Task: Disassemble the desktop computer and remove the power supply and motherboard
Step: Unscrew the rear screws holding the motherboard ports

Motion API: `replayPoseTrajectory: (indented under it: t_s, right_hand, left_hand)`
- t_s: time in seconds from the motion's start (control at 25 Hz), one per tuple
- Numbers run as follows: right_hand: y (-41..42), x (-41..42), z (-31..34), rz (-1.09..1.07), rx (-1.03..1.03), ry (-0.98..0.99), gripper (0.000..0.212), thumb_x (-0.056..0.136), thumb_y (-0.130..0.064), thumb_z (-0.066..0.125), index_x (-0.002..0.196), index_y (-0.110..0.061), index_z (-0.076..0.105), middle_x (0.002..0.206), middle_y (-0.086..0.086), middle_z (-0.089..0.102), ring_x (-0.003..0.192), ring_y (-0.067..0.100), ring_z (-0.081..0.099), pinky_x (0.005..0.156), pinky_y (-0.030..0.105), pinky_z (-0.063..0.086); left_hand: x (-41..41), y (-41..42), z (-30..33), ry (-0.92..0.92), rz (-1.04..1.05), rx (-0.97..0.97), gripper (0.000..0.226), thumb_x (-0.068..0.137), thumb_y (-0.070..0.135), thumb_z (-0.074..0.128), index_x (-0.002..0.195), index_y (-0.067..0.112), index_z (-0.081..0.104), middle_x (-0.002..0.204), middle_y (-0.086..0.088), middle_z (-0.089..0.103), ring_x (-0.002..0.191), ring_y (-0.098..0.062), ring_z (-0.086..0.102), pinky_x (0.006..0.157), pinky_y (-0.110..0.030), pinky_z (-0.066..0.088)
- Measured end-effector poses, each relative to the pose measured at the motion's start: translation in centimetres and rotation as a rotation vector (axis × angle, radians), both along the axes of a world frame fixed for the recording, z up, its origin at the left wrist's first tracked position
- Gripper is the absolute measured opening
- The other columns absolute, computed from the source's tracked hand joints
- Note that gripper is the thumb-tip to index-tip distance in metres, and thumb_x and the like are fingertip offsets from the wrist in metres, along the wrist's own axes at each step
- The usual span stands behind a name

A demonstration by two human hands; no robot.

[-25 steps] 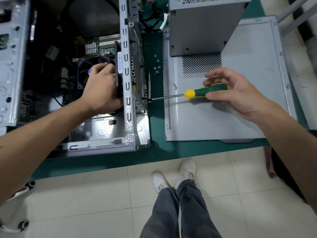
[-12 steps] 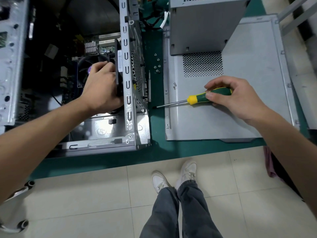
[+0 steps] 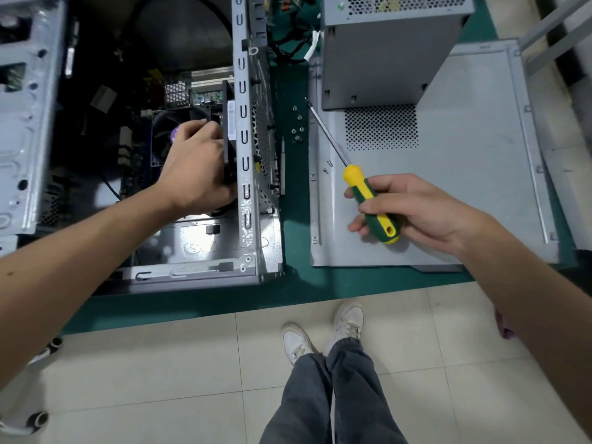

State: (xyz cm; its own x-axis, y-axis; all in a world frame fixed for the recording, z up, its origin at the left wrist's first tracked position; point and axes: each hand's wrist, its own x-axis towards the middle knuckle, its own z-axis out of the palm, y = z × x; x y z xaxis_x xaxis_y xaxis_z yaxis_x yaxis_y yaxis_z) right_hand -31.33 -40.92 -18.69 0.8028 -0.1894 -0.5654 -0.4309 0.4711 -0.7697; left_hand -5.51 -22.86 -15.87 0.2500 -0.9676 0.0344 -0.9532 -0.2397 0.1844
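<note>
The open computer case (image 3: 253, 200) stands on the green bench at the left, with the motherboard (image 3: 134, 155) and a fan inside. My left hand (image 3: 195, 168) reaches into the case and grips the black rear fan (image 3: 229, 123) against the case's back panel. My right hand (image 3: 413, 209) holds the green and yellow screwdriver (image 3: 368, 200) by its handle above the removed side panel (image 3: 464, 187); the shaft points up and to the left, clear of the case. The grey power supply (image 3: 387, 49) stands on the far end of that panel.
Several loose screws (image 3: 298, 128) lie on the green bench (image 3: 294, 283) between case and panel, and two more screws (image 3: 327, 166) on the panel. A second slim tool (image 3: 283, 165) lies beside the case. Cables trail behind the power supply. Tiled floor and my shoes are below.
My right hand pulled the screwdriver tip away from the case's back panel, drew it right and swung the shaft to point up-left. My left hand stayed on the fan.
</note>
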Motion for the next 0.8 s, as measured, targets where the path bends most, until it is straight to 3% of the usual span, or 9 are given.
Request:
replayPoseTrajectory:
  t_s: [0.12, 0.24, 0.56, 0.8]
  right_hand:
    - [2.5, 3.1, 0.7, 0.003, -0.206, 0.066, 0.014, 0.077, -0.018, 0.073, 0.083, -0.014, 0.061, 0.065, 0.005, 0.064, 0.063, 0.019, 0.064, 0.058, 0.028, 0.049]
    - [5.9, 6.3, 0.3, -0.130, -0.337, 0.097, 0.019, 0.085, -0.024, 0.074, 0.088, -0.008, 0.065, 0.057, 0.004, 0.062, 0.047, 0.014, 0.059, 0.046, 0.022, 0.045]
    - [9.0, 9.1, -1.4, -0.280, -0.357, 0.177, 0.014, 0.089, -0.022, 0.065, 0.086, -0.008, 0.064, 0.053, 0.008, 0.062, 0.045, 0.013, 0.061, 0.044, 0.023, 0.040]
    - [7.8, 8.7, -0.3, -0.272, -0.585, 0.184, 0.014, 0.093, -0.021, 0.063, 0.089, -0.007, 0.065, 0.070, 0.006, 0.067, 0.052, 0.014, 0.068, 0.052, 0.034, 0.055]
  left_hand:
    - [0.0, 0.0, 0.0, 0.007, 0.004, 0.011, 0.044, 0.071, 0.047, 0.038, 0.070, 0.013, 0.066, 0.079, -0.017, 0.064, 0.093, -0.036, 0.054, 0.098, -0.038, 0.025]
    - [-0.1, 0.1, 0.1, 0.010, 0.001, 0.013, 0.046, 0.070, 0.048, 0.037, 0.071, 0.012, 0.066, 0.079, -0.017, 0.064, 0.094, -0.037, 0.056, 0.099, -0.040, 0.024]
    - [0.1, 0.1, 0.2, 0.022, 0.000, 0.022, 0.055, 0.068, 0.053, 0.036, 0.076, 0.010, 0.070, 0.084, -0.017, 0.066, 0.100, -0.037, 0.056, 0.100, -0.039, 0.024]
    - [0.5, 0.0, 0.0, 0.005, 0.025, 0.066, 0.058, 0.069, 0.056, 0.040, 0.077, 0.009, 0.072, 0.093, -0.015, 0.067, 0.107, -0.032, 0.053, 0.104, -0.036, 0.020]
